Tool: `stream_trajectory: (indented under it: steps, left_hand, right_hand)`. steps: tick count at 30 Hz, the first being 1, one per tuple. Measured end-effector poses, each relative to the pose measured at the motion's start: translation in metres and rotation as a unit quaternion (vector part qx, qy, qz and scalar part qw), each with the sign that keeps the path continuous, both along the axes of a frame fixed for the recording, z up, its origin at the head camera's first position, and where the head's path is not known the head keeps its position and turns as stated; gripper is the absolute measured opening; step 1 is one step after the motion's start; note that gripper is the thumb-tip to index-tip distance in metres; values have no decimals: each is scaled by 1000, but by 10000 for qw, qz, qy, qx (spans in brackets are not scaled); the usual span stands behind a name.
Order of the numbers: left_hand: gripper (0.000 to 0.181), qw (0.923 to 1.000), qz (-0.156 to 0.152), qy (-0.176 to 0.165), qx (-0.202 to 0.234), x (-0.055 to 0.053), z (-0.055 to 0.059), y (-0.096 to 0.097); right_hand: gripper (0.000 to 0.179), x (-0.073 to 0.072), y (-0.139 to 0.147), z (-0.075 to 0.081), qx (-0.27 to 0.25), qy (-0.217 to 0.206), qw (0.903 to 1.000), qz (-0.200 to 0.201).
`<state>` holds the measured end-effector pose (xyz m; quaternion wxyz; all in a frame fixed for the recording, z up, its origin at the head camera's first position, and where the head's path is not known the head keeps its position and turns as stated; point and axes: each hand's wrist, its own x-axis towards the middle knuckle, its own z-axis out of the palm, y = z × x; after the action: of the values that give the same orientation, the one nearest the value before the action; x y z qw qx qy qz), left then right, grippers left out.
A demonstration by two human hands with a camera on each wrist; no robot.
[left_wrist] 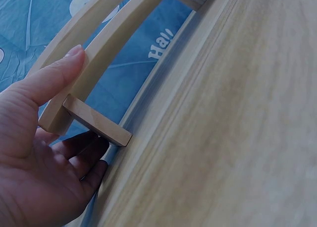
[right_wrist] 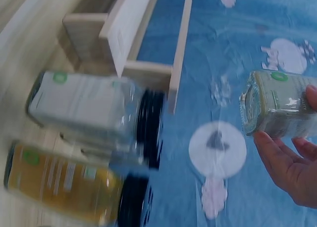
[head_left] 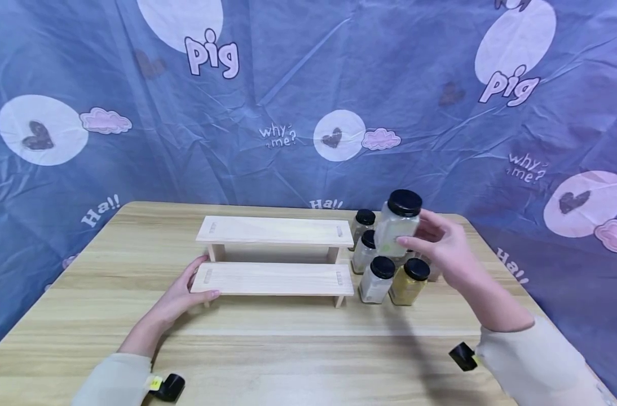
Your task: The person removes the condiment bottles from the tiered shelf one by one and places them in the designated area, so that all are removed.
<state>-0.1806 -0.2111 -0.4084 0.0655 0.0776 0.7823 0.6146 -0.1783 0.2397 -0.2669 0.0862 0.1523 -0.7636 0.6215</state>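
A two-tier wooden rack point(head_left: 275, 279) stands on the table, both of its shelves bare. At the lower shelf's left end, my left hand point(head_left: 181, 290) grips the board, thumb along the front edge and fingers behind; the left wrist view shows the thumb point(left_wrist: 59, 76) on top near a short wooden leg. My right hand point(head_left: 443, 251) holds a clear jar point(head_left: 396, 225) with a black lid, raised above the other jars. In the right wrist view this jar point(right_wrist: 280, 103) is between thumb and fingers, away from the rack.
Right of the rack stand several black-lidded jars, among them a white-filled jar point(head_left: 376, 282) and a yellow-filled jar point(head_left: 408, 283) in front. A blue printed cloth point(head_left: 288, 84) hangs behind the wooden table point(head_left: 268, 349).
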Motion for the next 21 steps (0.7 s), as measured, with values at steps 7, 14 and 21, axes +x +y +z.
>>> stream_trajectory:
  steps: [7, 14, 21]
  left_hand:
    - [86, 10000, -10, -28, 62, 0, 0, 0]
    - [86, 9999, -7, -63, 82, 1, 1, 0]
    - [86, 10000, 4, -51, 51, 1, 2, 0]
  right_hand:
    - [48, 20, 24, 11, -315, -67, 9993, -202]
    - [47, 31, 46, 10, -372, -137, 9991, -144]
    - [48, 30, 75, -8, -622, -25, 9979, 194]
